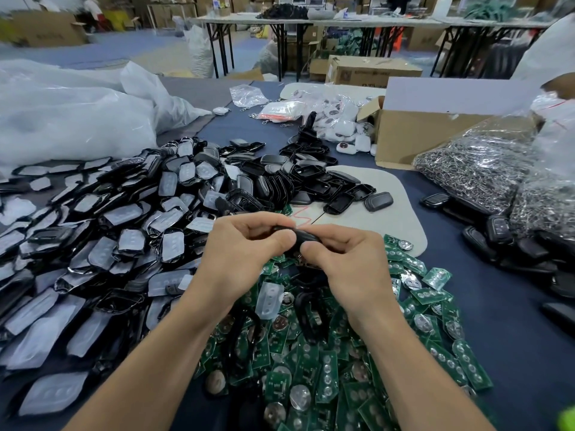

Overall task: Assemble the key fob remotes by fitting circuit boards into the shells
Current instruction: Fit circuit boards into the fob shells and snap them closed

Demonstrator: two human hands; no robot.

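Both hands meet at the middle of the view, holding one black key fob shell [303, 236] between them. My left hand [241, 250] grips its left end with curled fingers and thumb. My right hand [345, 259] pinches its right end. The shell's inside is hidden by my fingers. Below the hands lies a heap of green circuit boards [326, 353] with round metal battery clips. A big pile of black shell halves with clear button pads [124, 231] covers the left. More black shell backs [298, 181] lie beyond the hands.
A beige mat [389, 206] lies beyond the hands. Bags of metal key rings [473, 169] and finished black fobs [504, 241] sit on the right. An open cardboard box [413, 132] and white fobs [339, 126] are at the back, large plastic bags [71, 113] at the left.
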